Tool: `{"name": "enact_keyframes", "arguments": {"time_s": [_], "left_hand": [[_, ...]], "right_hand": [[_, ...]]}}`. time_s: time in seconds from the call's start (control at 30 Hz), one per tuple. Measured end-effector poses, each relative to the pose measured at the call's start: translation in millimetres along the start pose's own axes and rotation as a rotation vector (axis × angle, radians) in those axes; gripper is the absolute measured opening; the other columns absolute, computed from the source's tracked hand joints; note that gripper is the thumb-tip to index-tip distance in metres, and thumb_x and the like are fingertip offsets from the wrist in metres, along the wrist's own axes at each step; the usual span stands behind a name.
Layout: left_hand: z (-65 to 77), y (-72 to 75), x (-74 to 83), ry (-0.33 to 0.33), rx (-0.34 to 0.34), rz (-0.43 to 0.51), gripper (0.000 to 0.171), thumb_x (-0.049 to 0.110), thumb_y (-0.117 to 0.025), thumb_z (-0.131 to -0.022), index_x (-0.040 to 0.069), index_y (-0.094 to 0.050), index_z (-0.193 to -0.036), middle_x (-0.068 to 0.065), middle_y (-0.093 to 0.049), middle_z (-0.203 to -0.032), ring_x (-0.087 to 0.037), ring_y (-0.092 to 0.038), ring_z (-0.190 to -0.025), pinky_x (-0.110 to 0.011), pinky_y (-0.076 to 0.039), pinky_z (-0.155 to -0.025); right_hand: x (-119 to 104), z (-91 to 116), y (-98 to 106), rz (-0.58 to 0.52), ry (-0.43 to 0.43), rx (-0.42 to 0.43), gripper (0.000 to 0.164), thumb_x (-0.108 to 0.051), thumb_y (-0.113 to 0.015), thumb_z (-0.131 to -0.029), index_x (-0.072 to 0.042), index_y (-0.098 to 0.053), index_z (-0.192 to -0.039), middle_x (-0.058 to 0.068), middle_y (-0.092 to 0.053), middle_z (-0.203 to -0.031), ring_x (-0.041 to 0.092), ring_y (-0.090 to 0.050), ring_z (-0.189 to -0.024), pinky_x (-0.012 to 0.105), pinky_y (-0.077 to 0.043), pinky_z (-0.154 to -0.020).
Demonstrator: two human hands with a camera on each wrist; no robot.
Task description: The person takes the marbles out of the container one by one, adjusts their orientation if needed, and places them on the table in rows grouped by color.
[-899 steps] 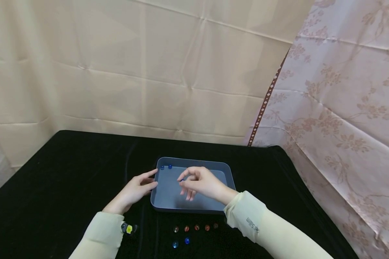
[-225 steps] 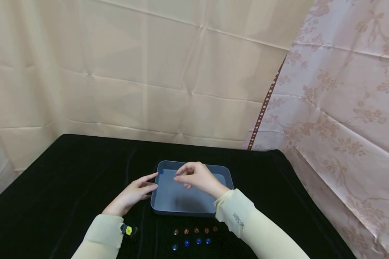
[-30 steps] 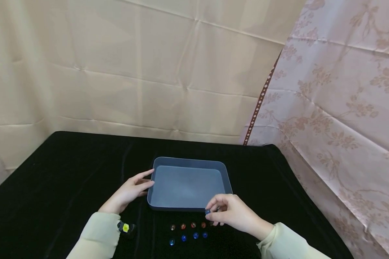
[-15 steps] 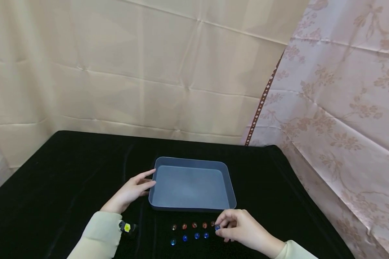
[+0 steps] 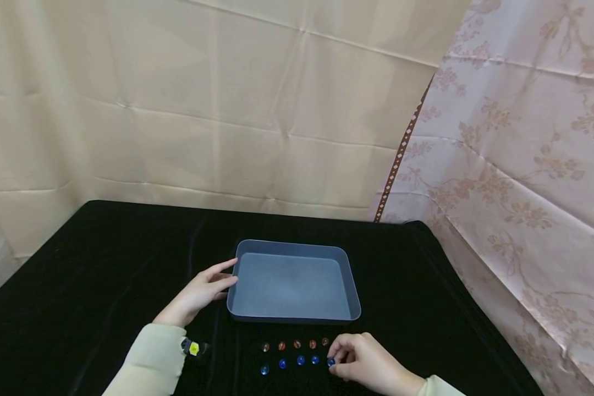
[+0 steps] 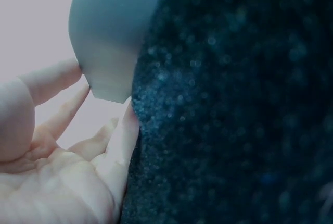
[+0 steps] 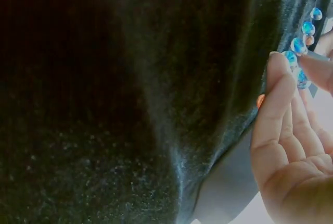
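Note:
My right hand (image 5: 358, 360) pinches a blue glass marble (image 5: 331, 362) between thumb and index finger, at the right end of the nearer row of marbles. In that row lie a pale blue marble (image 5: 264, 370) and three deeper blue ones, the rightmost blue marble (image 5: 315, 359) beside my fingertips. My left hand (image 5: 198, 291) has its fingers extended, the tips touching the left wall of a shallow blue-grey tray (image 5: 294, 320). The left wrist view shows the thumb and fingers against the corner of the tray (image 6: 106, 67).
Between the tray and the blue row runs a row of several reddish and clear marbles, such as the orange-red marble (image 5: 297, 344). A black cloth (image 5: 128, 264) covers the table. Behind hangs a beige curtain (image 5: 178, 110), with a floral pink curtain (image 5: 515, 165) at right.
My right hand has brought the blue marble from the tray's near right edge down to the row's right end. Blue marbles seen earlier in the tray are gone from it; the blue row has grown.

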State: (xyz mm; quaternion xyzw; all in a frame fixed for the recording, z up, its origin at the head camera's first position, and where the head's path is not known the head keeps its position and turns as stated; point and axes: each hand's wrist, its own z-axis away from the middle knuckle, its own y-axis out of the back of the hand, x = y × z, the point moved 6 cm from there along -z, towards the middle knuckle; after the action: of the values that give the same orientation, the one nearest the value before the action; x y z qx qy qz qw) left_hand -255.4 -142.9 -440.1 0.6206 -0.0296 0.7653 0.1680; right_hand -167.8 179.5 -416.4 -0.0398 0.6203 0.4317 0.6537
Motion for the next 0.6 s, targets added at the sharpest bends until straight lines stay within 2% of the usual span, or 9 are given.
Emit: {"name": "enact_keyframes", "arguments": {"time_s": [0.3,0.6], "left_hand": [[0.4,-0.5,1.5,-0.024,-0.012,0.0,0.061,0.031,-0.053,-0.102,0.014,-0.031,-0.156,-0.026,-0.047,-0.143,-0.035,-0.055,-0.127,-0.053,-0.047,-0.108],[-1.8,1.1,0.1,-0.008,0.005,0.005,0.059,0.03,-0.053,-0.102,0.017,-0.033,-0.155,-0.024,-0.048,-0.143,-0.033,-0.056,-0.126,-0.053,-0.046,-0.109]], "right_hand": [[2,-8,-1,0.048,-0.023,0.021,0.011,-0.01,-0.069,-0.087,-0.005,-0.068,-0.097,0.0,-0.071,-0.077,0.002,-0.06,-0.057,0.02,-0.052,-0.051],[6,-13,-4,0.08,-0.042,0.029,0.011,-0.008,-0.071,-0.086,-0.007,-0.069,-0.096,0.0,-0.068,-0.071,0.002,-0.056,-0.053,0.018,-0.049,-0.049]]}}
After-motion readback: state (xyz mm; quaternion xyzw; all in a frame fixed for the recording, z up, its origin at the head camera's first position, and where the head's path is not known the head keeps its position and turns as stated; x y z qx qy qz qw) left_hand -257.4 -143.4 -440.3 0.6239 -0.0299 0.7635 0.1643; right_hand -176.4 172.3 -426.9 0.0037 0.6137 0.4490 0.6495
